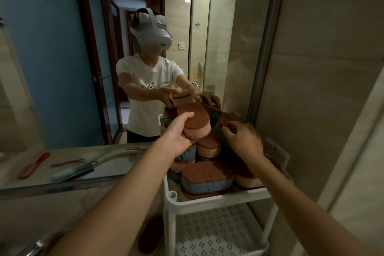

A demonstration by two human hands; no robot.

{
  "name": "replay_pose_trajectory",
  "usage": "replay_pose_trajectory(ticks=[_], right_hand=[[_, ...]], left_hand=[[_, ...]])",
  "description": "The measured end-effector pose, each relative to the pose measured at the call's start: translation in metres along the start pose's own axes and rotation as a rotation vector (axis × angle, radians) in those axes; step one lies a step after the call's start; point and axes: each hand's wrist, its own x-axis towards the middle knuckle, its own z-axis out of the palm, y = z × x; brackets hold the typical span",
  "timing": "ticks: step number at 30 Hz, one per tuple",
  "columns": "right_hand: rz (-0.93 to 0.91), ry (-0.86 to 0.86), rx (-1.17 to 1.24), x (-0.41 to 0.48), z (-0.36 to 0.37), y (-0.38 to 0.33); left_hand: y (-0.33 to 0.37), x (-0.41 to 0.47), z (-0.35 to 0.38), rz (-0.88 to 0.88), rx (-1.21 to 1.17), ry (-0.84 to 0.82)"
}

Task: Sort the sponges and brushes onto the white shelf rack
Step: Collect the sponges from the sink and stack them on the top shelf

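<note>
Now pink sponge (196,125) in L hand (178,136).

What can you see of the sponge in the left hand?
The sponge is a thick oval with a rust-brown scouring top and a pink foam body with dark specks. It is tilted. The left hand grips it, thumb on top, at the top of the pile on the rack's upper shelf.

Sponges (206,180) piled on the top tier of the shelf rack (218,198), which stands right of a ledge (62,185) bearing brushes (72,171), mirror (52,68) behind, wall (322,89) at right.
</note>
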Motion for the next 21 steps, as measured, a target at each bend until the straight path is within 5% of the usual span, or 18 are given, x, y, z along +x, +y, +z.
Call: replay_pose_trajectory(ticks=[21], right_hand=[[0.048,-0.135,-0.231,-0.018,0.003,-0.011]], left_hand=[[-0.003,-0.002,0.001,-0.019,0.01,0.001]])
